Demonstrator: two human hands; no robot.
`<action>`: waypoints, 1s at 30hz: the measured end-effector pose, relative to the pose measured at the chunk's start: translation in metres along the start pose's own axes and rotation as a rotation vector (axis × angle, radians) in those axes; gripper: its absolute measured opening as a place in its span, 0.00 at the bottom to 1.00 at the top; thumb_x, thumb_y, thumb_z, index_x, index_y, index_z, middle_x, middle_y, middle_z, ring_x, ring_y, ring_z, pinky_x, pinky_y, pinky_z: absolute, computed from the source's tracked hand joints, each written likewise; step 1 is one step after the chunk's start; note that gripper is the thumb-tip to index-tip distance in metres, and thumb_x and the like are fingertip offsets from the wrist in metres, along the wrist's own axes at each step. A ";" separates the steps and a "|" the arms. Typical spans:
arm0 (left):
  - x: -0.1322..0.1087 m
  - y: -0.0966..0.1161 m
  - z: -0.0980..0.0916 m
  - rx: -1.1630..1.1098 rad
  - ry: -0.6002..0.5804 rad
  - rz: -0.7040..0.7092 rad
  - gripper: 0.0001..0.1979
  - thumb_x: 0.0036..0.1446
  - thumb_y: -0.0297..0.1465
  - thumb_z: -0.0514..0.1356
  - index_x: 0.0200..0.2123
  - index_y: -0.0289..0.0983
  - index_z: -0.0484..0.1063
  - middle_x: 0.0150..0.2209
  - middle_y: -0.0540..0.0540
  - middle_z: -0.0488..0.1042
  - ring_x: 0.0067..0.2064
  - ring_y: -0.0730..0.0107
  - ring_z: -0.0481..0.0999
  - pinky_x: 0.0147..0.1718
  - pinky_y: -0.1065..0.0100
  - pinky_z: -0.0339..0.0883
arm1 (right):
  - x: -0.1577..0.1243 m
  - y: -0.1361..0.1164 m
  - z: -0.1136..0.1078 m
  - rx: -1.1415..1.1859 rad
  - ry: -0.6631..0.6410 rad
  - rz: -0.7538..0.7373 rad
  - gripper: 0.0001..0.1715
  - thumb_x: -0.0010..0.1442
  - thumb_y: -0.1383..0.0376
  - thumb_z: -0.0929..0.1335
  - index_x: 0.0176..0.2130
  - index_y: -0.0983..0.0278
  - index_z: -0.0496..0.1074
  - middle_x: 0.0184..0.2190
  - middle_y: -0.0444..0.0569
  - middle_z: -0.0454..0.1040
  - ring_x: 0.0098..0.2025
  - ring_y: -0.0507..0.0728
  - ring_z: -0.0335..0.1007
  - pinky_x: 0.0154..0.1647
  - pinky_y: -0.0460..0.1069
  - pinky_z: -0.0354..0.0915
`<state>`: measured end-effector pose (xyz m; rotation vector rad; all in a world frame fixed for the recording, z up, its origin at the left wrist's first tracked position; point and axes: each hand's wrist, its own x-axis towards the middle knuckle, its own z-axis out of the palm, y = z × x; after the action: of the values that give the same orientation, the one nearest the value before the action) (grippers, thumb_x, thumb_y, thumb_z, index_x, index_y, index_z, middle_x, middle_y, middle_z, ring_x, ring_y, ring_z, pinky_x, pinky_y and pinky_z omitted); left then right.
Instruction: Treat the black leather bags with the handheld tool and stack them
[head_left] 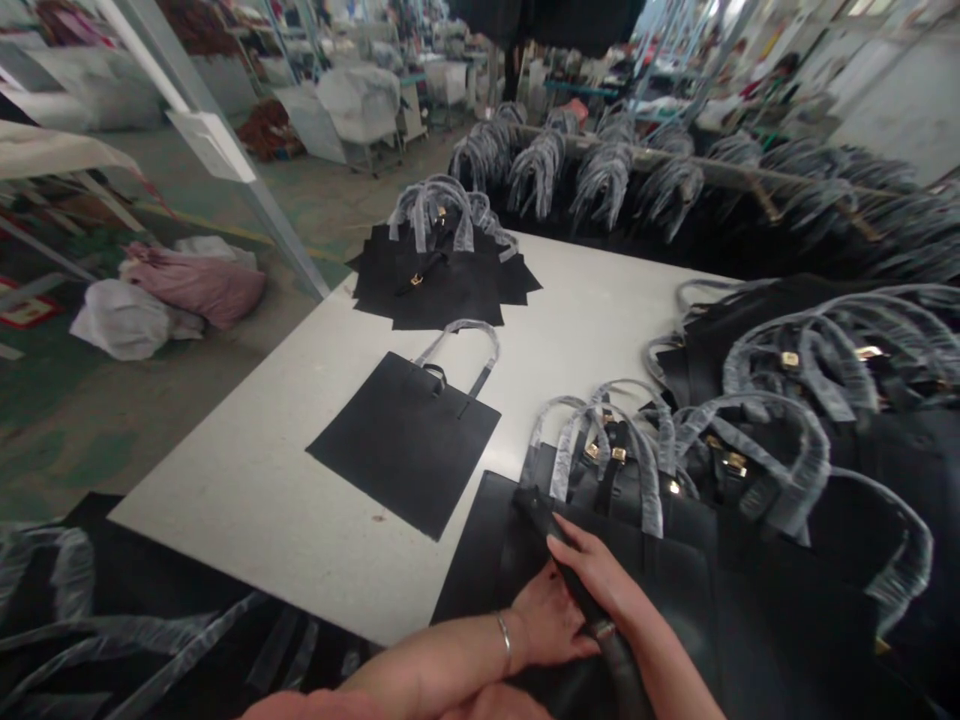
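Note:
A long black strap [576, 585] with a small metal fitting runs diagonally over the black bags at the front right. My right hand [600, 570] is closed round it from the right side, near its upper part. My left hand [551, 620], with a bracelet at the wrist, is closed on the same strap lower down; its fingertips are partly hidden. Beneath both hands lies a black tote bag [480, 540]. Behind it, more bags show plastic-wrapped handles [645, 470] and gold buckles. A single black tote bag [409, 440] lies flat to the left, its wrapped handle pointing away.
The white table [270, 480] has a fanned pile of black bags [450, 285] at its far end. More bags crowd the right side [847, 400] and hang on a rack [645, 210] behind. A metal post [262, 210] rises beyond the left edge; sacks [195, 285] lie on the floor.

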<state>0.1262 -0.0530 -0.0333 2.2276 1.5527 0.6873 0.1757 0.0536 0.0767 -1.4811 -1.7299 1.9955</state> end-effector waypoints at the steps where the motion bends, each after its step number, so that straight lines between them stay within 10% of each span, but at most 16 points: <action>1: 0.000 0.000 0.002 -0.003 0.003 0.004 0.27 0.64 0.46 0.49 0.60 0.38 0.60 0.58 0.41 0.68 0.61 0.53 0.61 0.60 0.53 0.53 | -0.002 0.001 0.000 -0.010 0.000 -0.008 0.32 0.46 0.55 0.75 0.50 0.63 0.76 0.46 0.49 0.80 0.53 0.65 0.71 0.55 0.57 0.66; 9: 0.002 -0.004 0.005 0.049 -0.093 0.037 0.18 0.62 0.39 0.54 0.54 0.42 0.69 0.53 0.44 0.73 0.59 0.51 0.63 0.60 0.46 0.50 | 0.012 -0.010 0.014 -0.015 0.146 -0.026 0.41 0.49 0.51 0.72 0.58 0.63 0.69 0.41 0.50 0.81 0.44 0.64 0.75 0.44 0.54 0.71; 18: -0.001 -0.005 -0.026 -0.030 -0.086 -0.021 0.25 0.66 0.39 0.49 0.62 0.35 0.58 0.64 0.41 0.60 0.65 0.61 0.54 0.66 0.54 0.38 | -0.060 0.019 -0.057 0.178 0.246 0.155 0.50 0.51 0.49 0.72 0.64 0.66 0.56 0.22 0.40 0.70 0.17 0.51 0.66 0.15 0.46 0.62; 25: 0.003 -0.005 -0.019 -0.071 -0.144 -0.028 0.17 0.64 0.36 0.54 0.54 0.36 0.66 0.54 0.45 0.71 0.60 0.65 0.61 0.66 0.58 0.42 | -0.047 0.039 -0.031 0.180 0.061 0.218 0.50 0.52 0.47 0.70 0.64 0.68 0.56 0.18 0.40 0.70 0.13 0.51 0.64 0.13 0.46 0.60; 30: 0.004 -0.004 -0.019 -0.095 -0.122 -0.017 0.15 0.64 0.36 0.54 0.51 0.36 0.67 0.53 0.44 0.71 0.60 0.62 0.61 0.65 0.56 0.43 | -0.027 0.019 -0.030 0.140 0.168 0.154 0.48 0.50 0.46 0.71 0.63 0.65 0.61 0.20 0.42 0.74 0.17 0.54 0.66 0.17 0.48 0.62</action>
<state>0.1131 -0.0478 -0.0188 2.1427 1.4484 0.5959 0.2198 0.0505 0.0811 -1.7239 -1.4208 1.9506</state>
